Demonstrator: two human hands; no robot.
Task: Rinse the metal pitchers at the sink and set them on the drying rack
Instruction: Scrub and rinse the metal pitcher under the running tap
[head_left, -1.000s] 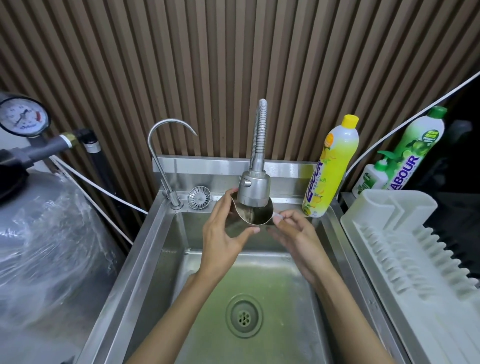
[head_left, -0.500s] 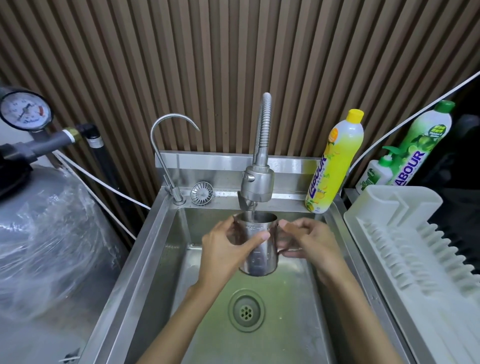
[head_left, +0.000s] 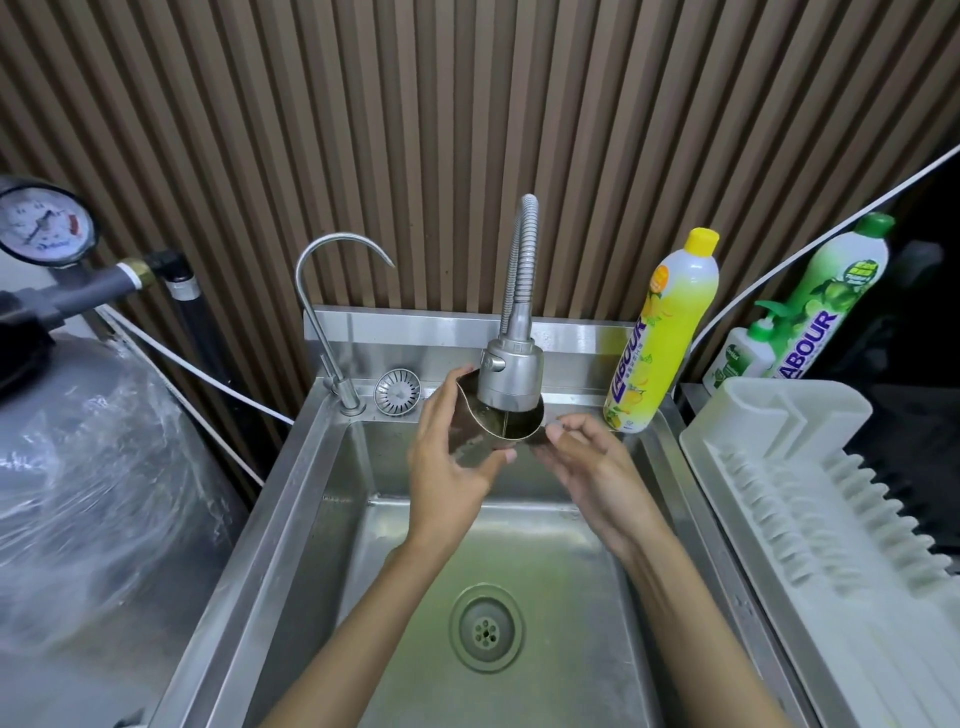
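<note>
Metal pitcher (head_left: 475, 431) sits tilted under the faucet head (head_left: 511, 376), mouth up close against it, a thin stream falling inside. The left hand (head_left: 447, 467) wraps the pitcher's wall just left of the faucet head, thumb below and fingers curled behind. The right hand (head_left: 587, 457) reaches in just right of the faucet head, fingertips at the pitcher's side; I cannot tell whether they pinch its handle. To rinse well, roll the pitcher so water sweeps the whole inner wall, then tip it out into the sink (head_left: 613, 597) below the faucet head
</note>
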